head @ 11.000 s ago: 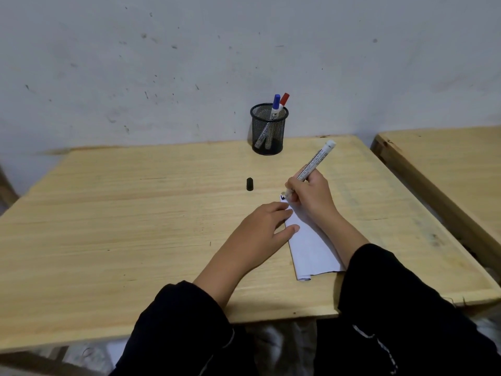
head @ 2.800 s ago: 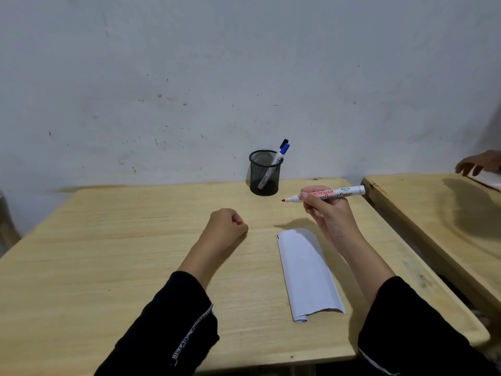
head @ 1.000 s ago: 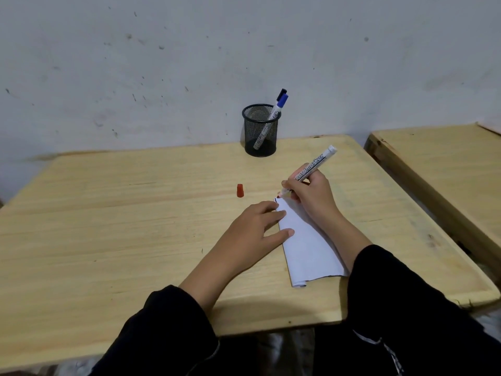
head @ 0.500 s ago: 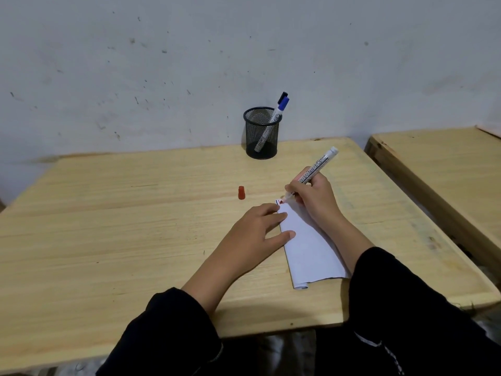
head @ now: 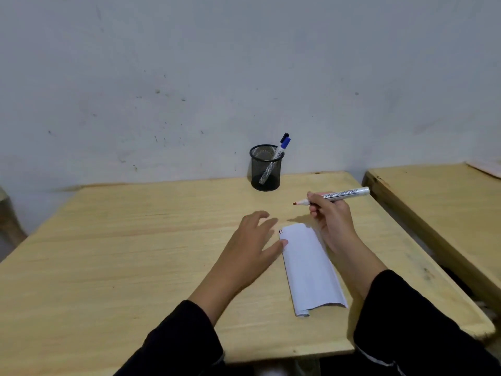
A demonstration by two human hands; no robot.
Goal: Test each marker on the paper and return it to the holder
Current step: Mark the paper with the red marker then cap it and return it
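The right hand's fingers (head: 315, 204) pinch the uncapped red marker (head: 339, 196), held level beyond the paper (head: 309, 267), well short of the holder (head: 266, 169). The left hand (head: 254, 240) lies spread, empty, thumb at the paper's edge; the cap is not visible. Recapping probably comes next: press squarely before dropping it in the holder.

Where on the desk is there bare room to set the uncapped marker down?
Bare: the whole desk left of the left hand, and the strip between the mesh holder and that hand. Also the near edge below the folded paper. Crowded: around the paper's far end, between the left hand and the right hand gripping the marker.
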